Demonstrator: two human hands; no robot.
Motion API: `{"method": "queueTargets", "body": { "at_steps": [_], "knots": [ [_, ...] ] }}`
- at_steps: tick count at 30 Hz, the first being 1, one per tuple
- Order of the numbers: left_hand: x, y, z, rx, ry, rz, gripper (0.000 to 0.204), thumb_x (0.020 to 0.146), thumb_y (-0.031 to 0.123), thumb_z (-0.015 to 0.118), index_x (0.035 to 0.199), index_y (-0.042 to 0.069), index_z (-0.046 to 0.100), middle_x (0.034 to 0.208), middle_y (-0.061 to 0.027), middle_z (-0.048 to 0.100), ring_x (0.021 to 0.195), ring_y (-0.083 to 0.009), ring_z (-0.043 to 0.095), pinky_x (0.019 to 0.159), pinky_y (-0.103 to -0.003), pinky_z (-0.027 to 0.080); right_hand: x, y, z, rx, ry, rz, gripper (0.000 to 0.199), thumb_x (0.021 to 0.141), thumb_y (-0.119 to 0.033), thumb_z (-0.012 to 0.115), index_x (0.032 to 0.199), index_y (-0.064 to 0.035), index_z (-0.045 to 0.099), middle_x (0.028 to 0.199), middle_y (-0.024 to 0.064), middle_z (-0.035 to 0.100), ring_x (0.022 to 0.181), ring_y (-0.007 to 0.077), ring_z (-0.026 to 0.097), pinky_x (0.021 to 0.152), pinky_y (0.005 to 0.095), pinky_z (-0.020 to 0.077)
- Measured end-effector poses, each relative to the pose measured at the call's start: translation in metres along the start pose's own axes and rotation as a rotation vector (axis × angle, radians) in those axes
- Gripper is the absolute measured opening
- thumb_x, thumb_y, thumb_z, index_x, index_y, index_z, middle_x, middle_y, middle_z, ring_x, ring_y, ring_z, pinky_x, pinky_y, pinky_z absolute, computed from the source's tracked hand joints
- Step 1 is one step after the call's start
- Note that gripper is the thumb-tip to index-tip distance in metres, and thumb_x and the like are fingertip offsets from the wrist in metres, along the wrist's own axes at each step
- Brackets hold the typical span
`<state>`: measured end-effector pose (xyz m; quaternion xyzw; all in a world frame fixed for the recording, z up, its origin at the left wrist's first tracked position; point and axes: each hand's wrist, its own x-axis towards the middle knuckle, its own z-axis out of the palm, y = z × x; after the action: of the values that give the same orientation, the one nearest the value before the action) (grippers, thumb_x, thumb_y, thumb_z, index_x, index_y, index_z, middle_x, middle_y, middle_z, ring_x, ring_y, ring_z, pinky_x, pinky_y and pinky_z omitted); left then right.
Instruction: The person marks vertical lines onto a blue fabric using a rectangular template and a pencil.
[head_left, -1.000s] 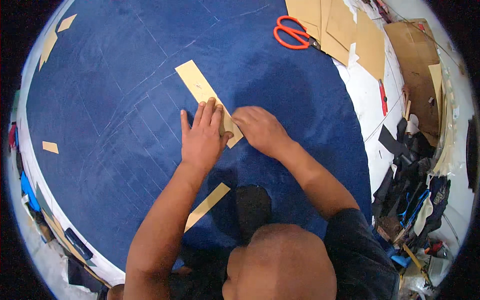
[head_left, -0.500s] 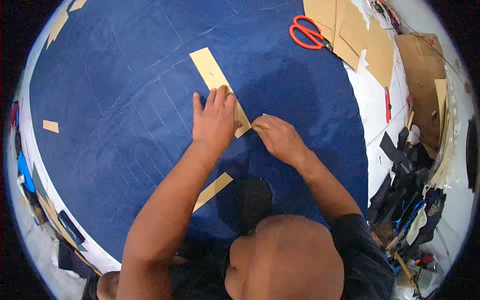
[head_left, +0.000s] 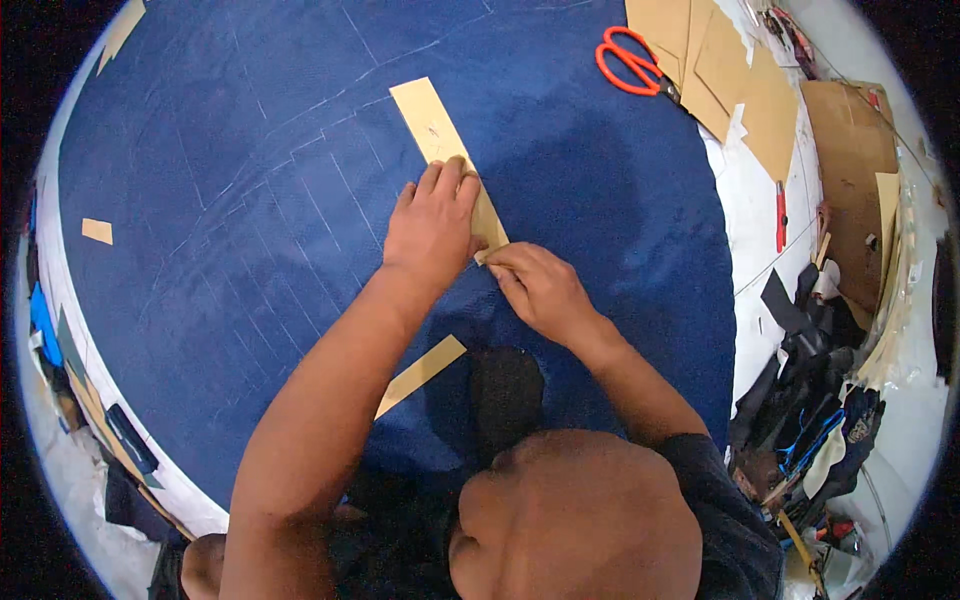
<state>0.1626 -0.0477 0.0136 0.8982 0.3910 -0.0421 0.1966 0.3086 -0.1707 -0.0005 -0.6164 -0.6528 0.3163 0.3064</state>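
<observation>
A long tan card strip [head_left: 425, 115] lies slanted on dark blue cloth [head_left: 620, 340]. My left hand [head_left: 430, 220] presses it down, fingers stretched along its lower half and thumb near its lower end. Close beside that thumb, my right hand [head_left: 545, 290] is closed in a pinch at the strip's lower end. Whatever sits between its fingertips is too small and covered to make out. Thin white lines, several of them parallel, run over the cloth left of the strip. A shorter tan card strip [head_left: 425, 375] rests nearer me, partly behind my left forearm.
Red-handled scissors [head_left: 632, 65] lie at the far right beside larger tan card pieces [head_left: 745, 90]. A red cutter [head_left: 781, 215] is on the white table edge. Dark scraps [head_left: 800, 370] pile up at the right. One small card piece [head_left: 97, 231] lies far left.
My right hand has shifted left, from the strip's lower right corner along its lower end toward my left thumb. My left hand still presses the strip. The whole view has shifted slightly.
</observation>
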Motion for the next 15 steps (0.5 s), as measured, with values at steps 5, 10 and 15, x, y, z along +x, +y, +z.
{"method": "queueTargets", "body": {
  "at_steps": [5, 10, 15],
  "knots": [
    [0.0017, 0.0004, -0.0058, 0.005, -0.011, -0.013, 0.077, 0.07, 0.029, 0.086, 0.134, 0.006, 0.05, 0.147, -0.0142, 0.045, 0.136, -0.0325, 0.044, 0.11, -0.044, 0.043, -0.0003, 0.0028, 0.0009, -0.058, 0.006, -0.044, 0.015, 0.096, -0.016, 0.06, 0.105, -0.0059, 0.067, 0.1, 0.0131, 0.07, 0.093, 0.0323, 0.068, 0.083, 0.0421, 0.0562],
    [0.0021, -0.0007, -0.0019, 0.009, -0.005, -0.017, 0.078, 0.07, 0.03, 0.086, 0.135, 0.006, 0.049, 0.147, -0.0142, 0.044, 0.137, -0.0327, 0.044, 0.111, -0.044, 0.043, 0.0018, 0.0065, 0.0032, -0.124, -0.028, -0.13, 0.016, 0.094, -0.015, 0.061, 0.106, -0.0056, 0.066, 0.101, 0.0109, 0.07, 0.091, 0.0301, 0.068, 0.082, 0.0417, 0.0564],
    [0.0013, 0.0015, -0.0065, 0.005, -0.021, -0.014, 0.078, 0.069, 0.029, 0.087, 0.134, 0.006, 0.05, 0.148, -0.0148, 0.043, 0.136, -0.0329, 0.044, 0.111, -0.044, 0.042, 0.0001, 0.0026, 0.0015, -0.15, -0.02, -0.141, 0.017, 0.093, -0.014, 0.063, 0.107, -0.0053, 0.066, 0.101, 0.0105, 0.07, 0.092, 0.0289, 0.068, 0.082, 0.0411, 0.0564]
  ]
}}
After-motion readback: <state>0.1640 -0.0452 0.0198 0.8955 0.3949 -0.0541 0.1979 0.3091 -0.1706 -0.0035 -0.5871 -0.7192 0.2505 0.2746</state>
